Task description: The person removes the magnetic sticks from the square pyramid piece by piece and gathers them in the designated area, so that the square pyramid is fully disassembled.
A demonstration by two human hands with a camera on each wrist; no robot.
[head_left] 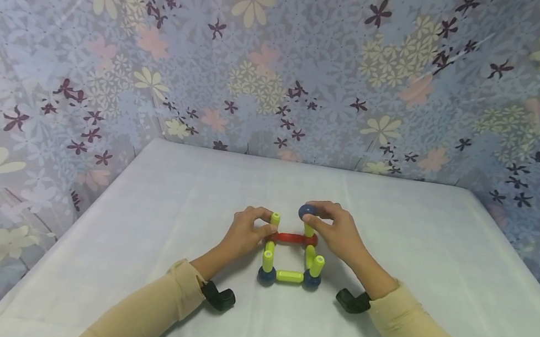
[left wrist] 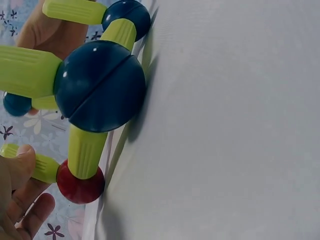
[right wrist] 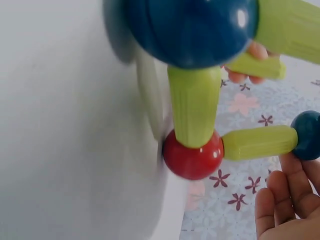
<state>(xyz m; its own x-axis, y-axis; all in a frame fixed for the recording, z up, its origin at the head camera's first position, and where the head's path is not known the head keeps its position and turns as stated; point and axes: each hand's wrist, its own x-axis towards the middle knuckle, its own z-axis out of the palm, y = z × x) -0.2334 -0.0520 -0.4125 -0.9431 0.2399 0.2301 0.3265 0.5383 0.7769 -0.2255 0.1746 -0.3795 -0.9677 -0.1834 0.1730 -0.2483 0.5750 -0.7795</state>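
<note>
On the table stands a square frame of connecting rods and balls. Its front rod [head_left: 290, 276] is yellow-green and joins two blue balls; the back red rod [head_left: 289, 238] joins two red balls. Yellow-green rods rise from all the corners. At the back left, my left hand [head_left: 245, 231] pinches the upright rod [head_left: 275, 219] between thumb and fingers. My right hand [head_left: 340, 233] grips a blue ball [head_left: 306, 211] at the top of the back right upright. In the right wrist view that upright rod [right wrist: 260, 142] runs from a red ball [right wrist: 194, 155] to the held ball.
The white-covered table [head_left: 172, 191] extends around the frame. Behind it hangs a flowered cloth [head_left: 281, 70]. A dark wrist device sits at each cuff, the left device [head_left: 219, 297] and the right device [head_left: 352, 301] both close to the frame's front corners.
</note>
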